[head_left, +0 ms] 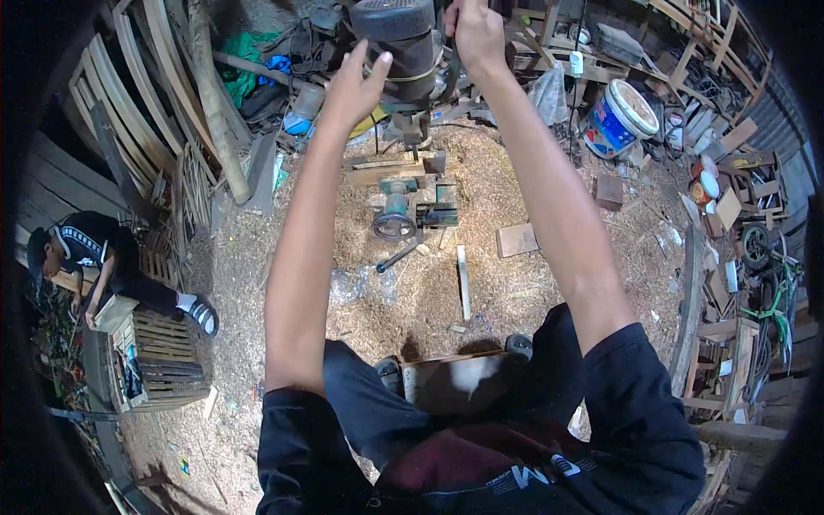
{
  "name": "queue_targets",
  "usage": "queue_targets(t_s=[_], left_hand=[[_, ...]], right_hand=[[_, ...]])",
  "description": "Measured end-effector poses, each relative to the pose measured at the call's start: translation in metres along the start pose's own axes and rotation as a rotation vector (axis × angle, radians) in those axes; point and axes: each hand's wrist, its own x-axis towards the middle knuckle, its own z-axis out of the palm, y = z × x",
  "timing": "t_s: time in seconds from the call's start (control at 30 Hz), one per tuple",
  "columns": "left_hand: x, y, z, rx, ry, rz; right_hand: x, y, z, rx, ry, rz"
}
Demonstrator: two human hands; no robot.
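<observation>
My right hand is raised at the top of the view, closed round a dark lever beside the machine; much of the lever is hidden. My left hand is up at the left of the black cylindrical motor, fingers apart and holding nothing; whether it touches the motor I cannot tell. Under the motor, a bit points down at a wooden piece on a green vise. A handwheel sits at the vise's front.
Shavings cover the floor. A wood strip and block lie before me. To the right stands a blue-and-white bucket; curved wooden parts lean at far left. Another person sits by a slatted crate.
</observation>
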Motion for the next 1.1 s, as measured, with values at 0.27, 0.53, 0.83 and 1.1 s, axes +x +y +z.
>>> queue_targets(t_s=[0.27, 0.53, 0.83, 1.1], left_hand=[[-0.086, -0.010, -0.007, -0.141, -0.075, -0.130], [-0.146, -0.024, -0.005, -0.251, -0.057, -0.193], [-0.202, -0.065, 0.028, -0.063, -0.166, -0.246], [-0.257, -0.144, 0.092, -0.028, -0.269, -0.216]], right_hand=[[-0.076, -0.010, -0.009, -0.066, 0.017, -0.130], [-0.156, 0.012, -0.025, 0.090, -0.036, -0.103], [-0.110, -0.047, -0.015, -0.852, -0.439, 0.318], [-0.149, -0.033, -0.023, -0.941, -0.488, 0.080]])
